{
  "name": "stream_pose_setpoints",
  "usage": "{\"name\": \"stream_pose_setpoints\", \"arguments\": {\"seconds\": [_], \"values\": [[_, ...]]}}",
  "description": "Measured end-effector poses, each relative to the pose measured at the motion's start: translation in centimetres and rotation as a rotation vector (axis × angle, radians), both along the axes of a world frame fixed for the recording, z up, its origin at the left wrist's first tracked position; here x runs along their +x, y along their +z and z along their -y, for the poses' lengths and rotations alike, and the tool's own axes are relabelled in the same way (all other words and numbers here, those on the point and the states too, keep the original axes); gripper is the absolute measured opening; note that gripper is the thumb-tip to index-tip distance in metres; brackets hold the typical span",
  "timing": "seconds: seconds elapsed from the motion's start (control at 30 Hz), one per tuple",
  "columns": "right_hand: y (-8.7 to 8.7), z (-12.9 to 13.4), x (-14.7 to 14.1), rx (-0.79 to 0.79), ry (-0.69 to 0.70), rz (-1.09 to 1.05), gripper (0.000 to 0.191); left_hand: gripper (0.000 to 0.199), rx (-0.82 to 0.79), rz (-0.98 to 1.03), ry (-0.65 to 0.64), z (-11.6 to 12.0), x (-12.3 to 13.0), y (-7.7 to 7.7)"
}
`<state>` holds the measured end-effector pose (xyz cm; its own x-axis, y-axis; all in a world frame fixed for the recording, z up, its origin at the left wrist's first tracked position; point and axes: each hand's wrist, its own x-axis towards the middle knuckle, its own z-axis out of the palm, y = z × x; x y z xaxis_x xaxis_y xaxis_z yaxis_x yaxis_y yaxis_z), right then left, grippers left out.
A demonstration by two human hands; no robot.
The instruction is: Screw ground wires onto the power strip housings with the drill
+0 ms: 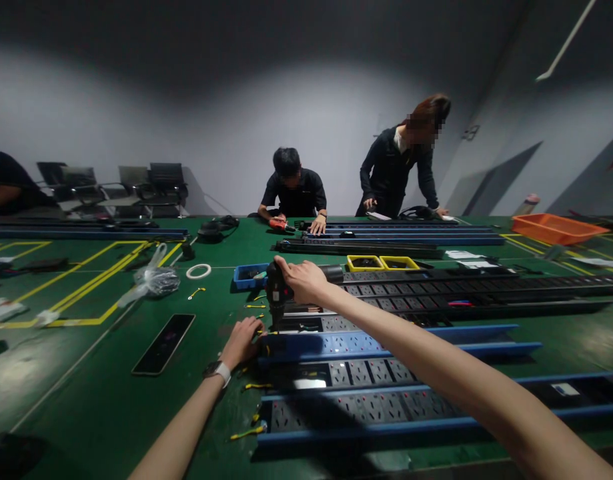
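My right hand is wrapped round a black power driver, which points down over the left end of a blue socket strip. At that same end, my left hand has its fingers bent against the strip's edge; what they hold, if anything, is too small to tell. Nearer me lie a black socket strip and another blue-edged strip. Short yellow-green wires stick out at their left ends.
A phone, a plastic bag and a white ring lie left. Behind the strips are a blue tray, yellow trays and an orange bin. Two people work across the green table; another is at far left.
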<state>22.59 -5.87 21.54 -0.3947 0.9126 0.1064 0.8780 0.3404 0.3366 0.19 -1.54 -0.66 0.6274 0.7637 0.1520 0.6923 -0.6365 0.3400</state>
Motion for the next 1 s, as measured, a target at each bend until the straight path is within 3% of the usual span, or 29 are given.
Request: {"name": "stream_pose_setpoints", "arguments": {"seconds": [0.23,0.43,0.67,0.77,1.0], "values": [[0.0,-0.1,0.8,-0.024,-0.028,-0.039,0.103,0.019,0.003,-0.028,-0.003,0.1,-0.1,0.3],[-0.2,0.0,1.6,-0.042,-0.024,-0.051,0.102,0.032,-0.022,-0.012,0.012,0.1,0.1,0.4],[0.3,0.1,0.1,-0.037,0.003,-0.024,0.094,0.023,-0.013,0.008,-0.006,0.2,0.1,0.4],[0.5,-0.1,-0.6,-0.045,-0.015,-0.016,0.098,0.017,-0.011,0.007,-0.006,0.4,0.1,0.8],[0.3,-0.6,-0.7,-0.046,0.031,-0.021,0.097,0.024,0.012,0.008,-0.01,0.0,0.1,0.6]]}}
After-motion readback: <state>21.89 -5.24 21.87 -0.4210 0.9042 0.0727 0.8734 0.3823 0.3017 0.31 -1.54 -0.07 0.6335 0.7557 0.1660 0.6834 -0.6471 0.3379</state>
